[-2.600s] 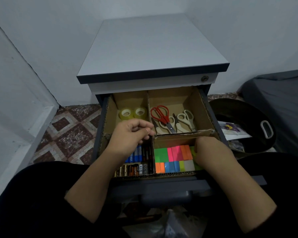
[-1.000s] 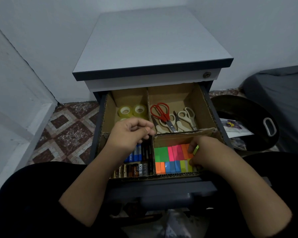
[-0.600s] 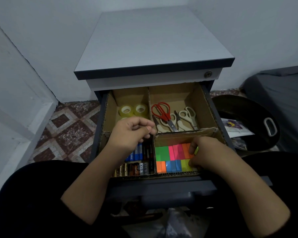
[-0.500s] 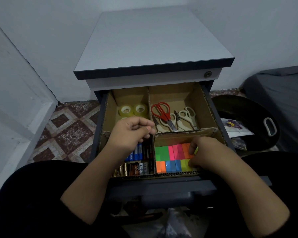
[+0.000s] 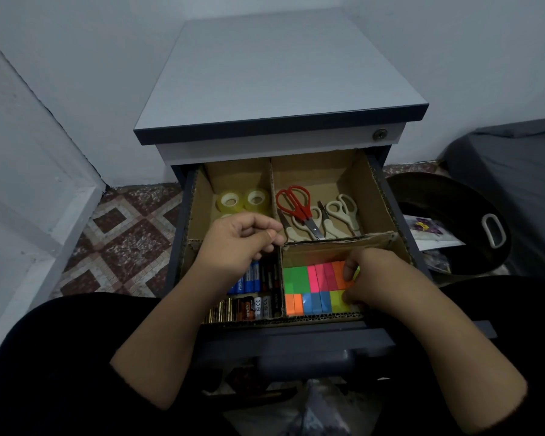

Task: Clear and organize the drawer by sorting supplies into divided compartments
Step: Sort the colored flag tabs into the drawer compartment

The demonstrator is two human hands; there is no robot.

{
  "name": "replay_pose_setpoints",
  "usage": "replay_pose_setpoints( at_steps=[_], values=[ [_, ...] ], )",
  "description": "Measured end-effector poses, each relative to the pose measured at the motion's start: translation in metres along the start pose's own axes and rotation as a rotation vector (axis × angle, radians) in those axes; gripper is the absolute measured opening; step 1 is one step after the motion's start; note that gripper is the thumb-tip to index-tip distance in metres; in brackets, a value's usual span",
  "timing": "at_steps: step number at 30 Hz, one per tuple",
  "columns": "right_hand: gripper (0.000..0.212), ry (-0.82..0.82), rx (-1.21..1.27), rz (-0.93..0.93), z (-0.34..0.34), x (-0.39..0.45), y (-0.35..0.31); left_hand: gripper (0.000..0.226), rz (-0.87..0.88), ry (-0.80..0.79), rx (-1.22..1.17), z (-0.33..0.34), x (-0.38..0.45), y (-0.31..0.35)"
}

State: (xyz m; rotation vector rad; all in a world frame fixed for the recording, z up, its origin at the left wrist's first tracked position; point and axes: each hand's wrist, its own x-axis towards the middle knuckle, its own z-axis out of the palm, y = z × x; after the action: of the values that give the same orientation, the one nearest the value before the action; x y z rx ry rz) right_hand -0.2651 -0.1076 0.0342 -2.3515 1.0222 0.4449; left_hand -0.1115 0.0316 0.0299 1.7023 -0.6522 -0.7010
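In the open drawer [image 5: 387, 196], the left hand [image 5: 238, 243] grips the cardboard divider [image 5: 277, 262] above the batteries [image 5: 252, 291]; the right hand [image 5: 375, 278] pinches sticky notes [image 5: 312, 287] in the near right compartment, with scissors [image 5: 299, 207] and tape rolls [image 5: 243, 199] behind

A pale grey cabinet [image 5: 274, 67] with a dark front edge stands against plain white walls [image 5: 76, 58]. Left of it, the floor [image 5: 123, 240] shows maroon and cream diamond tiles. To its right sit a black basin [image 5: 447, 221] and dark grey bedding [image 5: 516, 171]. The light is dim.
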Motion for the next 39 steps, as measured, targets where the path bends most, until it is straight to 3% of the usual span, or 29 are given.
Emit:
replay_pose_setpoints(
  at_steps=[10, 20, 39],
  values=[
    [0.018, -0.001, -0.011, -0.052, 0.0013, 0.0005, 0.0015, 0.019, -0.014, 0.001, 0.005, 0.0002, -0.0003, 0.0024],
    [0.024, -0.008, -0.129, -0.121, 0.0042, 0.0005, 0.0019, 0.019, -0.002, -0.004, 0.015, -0.0002, -0.0007, 0.0018],
    [0.027, -0.021, -0.111, -0.135, 0.0049, 0.0039, 0.0024, 0.019, 0.005, -0.006, 0.018, -0.0009, 0.0000, 0.0012]
  ],
)
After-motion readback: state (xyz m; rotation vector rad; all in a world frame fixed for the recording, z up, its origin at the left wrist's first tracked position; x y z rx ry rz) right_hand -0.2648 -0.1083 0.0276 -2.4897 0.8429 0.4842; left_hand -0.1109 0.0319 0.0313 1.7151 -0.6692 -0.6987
